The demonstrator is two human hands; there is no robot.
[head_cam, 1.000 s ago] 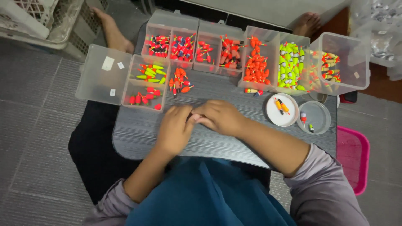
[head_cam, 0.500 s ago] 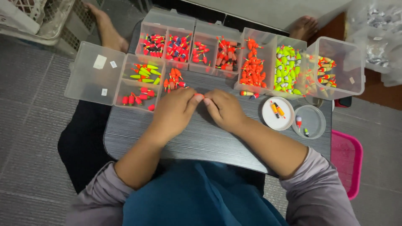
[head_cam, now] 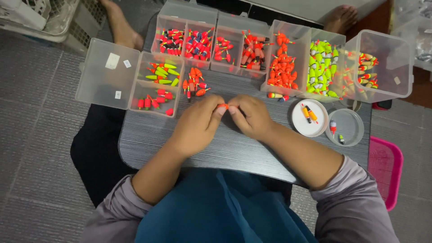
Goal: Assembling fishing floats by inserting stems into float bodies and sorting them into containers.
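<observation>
My left hand (head_cam: 195,126) and my right hand (head_cam: 249,116) meet fingertip to fingertip over the dark grey lap board (head_cam: 148,144). Between the fingertips they pinch a small orange-red fishing float (head_cam: 222,106). Just beyond the hands, a few loose orange floats (head_cam: 193,85) lie on the board. A small clear box (head_cam: 155,85) with green and red floats stands at the left, its lid folded open.
A row of clear plastic boxes (head_cam: 252,45) filled with red, orange and yellow-green floats lines the far edge. A white round lid (head_cam: 308,118) and a clear round dish (head_cam: 345,127) hold a few floats at the right. A pink basket (head_cam: 386,166) sits on the floor.
Both hands have shifted slightly up and closer together, and the orange float now shows between the fingertips. The view has tilted a little.
</observation>
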